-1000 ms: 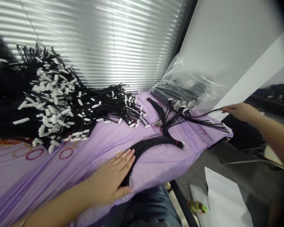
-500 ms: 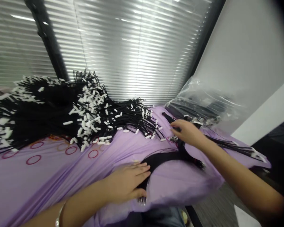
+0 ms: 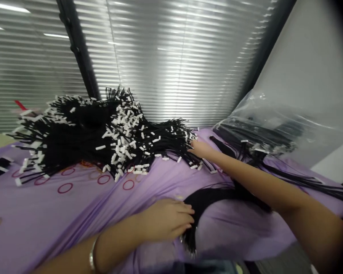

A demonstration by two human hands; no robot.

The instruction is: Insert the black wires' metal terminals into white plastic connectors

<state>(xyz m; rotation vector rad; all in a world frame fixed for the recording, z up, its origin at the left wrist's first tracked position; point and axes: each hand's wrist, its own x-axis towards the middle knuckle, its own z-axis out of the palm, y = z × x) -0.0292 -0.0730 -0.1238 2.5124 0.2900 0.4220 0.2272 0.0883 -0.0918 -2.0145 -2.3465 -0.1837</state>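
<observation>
L hand [image 3: 170, 220] at 6 o'clock, fingers on curved blk bundle [image 3: 208, 196] at 5 // R hand [image 3: 202, 149] nr ctr twd 4, in at white-tipped cable ends [image 3: 194, 166], grip unclear // big blk cable pile [image 3: 77, 137] at 9 // red bands [image 3: 65, 192] at 8, on purple cloth [image 3: 37, 213] // clr bag [image 3: 263, 123] at 3 // blinds [image 3: 171, 57] up at 12!

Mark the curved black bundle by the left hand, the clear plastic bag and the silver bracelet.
Curved black bundle [image 3: 208, 195]: head view, on its bend.
Clear plastic bag [image 3: 264, 121]: head view, on the middle of its film.
Silver bracelet [image 3: 92, 257]: head view, on its band.
</observation>
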